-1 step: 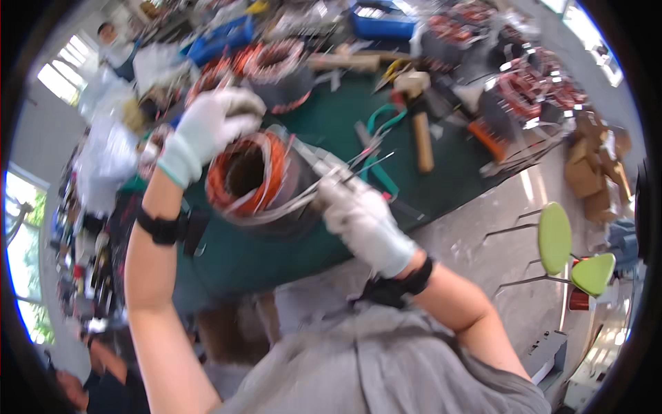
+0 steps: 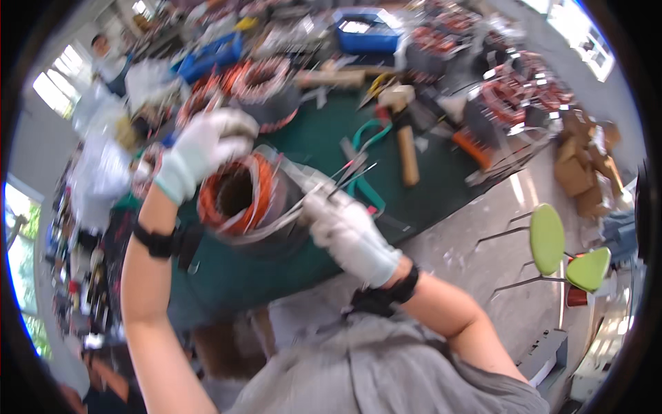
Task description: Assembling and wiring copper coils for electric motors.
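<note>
A motor stator [image 2: 281, 200] lies on the green-topped bench in front of me, its orange-red copper winding [image 2: 262, 186] ringing a dark round bore. White ties or sleeves cross the winding. At its upper left rim is my left hand [image 2: 210, 145] in a white glove, fingers bent and thumb apart, with nothing visible between them. My right hand [image 2: 348, 231], also gloved, is closed around a bundle of pale lead wires [image 2: 286, 219] at the stator's right side. Thin wire ends stick out above that fist. Motion blurs both hands' fingertips.
Right of the stator lie green-handled scissors [image 2: 362, 186], a wooden-handled hammer [image 2: 407, 148] and an orange-handled tool [image 2: 472, 148]. More wound stators [image 2: 265, 86] and blue bins [image 2: 367, 31] crowd the back. A green chair [image 2: 548, 241] stands beyond the bench's right edge.
The whole view has shifted, so the bench and its things appear a little further left. Both hands keep nearly the same poses at the stator.
</note>
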Tool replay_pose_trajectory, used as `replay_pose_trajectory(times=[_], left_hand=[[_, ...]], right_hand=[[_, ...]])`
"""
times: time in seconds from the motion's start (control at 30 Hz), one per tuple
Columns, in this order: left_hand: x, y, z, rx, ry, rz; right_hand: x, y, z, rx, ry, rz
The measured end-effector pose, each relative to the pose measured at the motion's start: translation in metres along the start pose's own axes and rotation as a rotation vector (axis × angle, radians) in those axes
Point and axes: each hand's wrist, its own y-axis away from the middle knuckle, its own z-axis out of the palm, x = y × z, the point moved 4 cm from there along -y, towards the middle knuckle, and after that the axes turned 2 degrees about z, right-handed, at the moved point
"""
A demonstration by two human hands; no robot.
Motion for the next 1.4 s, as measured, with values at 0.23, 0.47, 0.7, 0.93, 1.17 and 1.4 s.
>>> replay_pose_trajectory(times=[0.23, 0.47, 0.7, 0.93, 1.17, 1.4], left_hand=[[-0.015, -0.01, 0.02, -0.309, 0.45, -0.121], [-0.014, -0.011, 0.022, -0.282, 0.509, -0.229], [-0.008, -0.013, 0.018, -0.119, 0.185, -0.141], [0.013, -0.028, 0.023, -0.119, 0.14, -0.217], [0.03, -0.027, 0.017, -0.139, 0.149, -0.12], [0.012, -0.029, 0.013, 0.044, 0.294, -0.298]], right_hand=[[-0.008, -0.012, 0.012, 0.027, 0.273, -0.152], [-0.041, -0.031, 0.034, -0.075, 0.574, -0.298], [-0.038, -0.066, 0.023, 0.011, 0.907, -0.495], [-0.027, -0.054, 0.013, 0.133, 0.339, -0.234], [-0.029, -0.066, 0.019, 0.125, 0.575, -0.457], [-0.034, -0.049, 0.021, 0.229, 0.633, -0.414]])
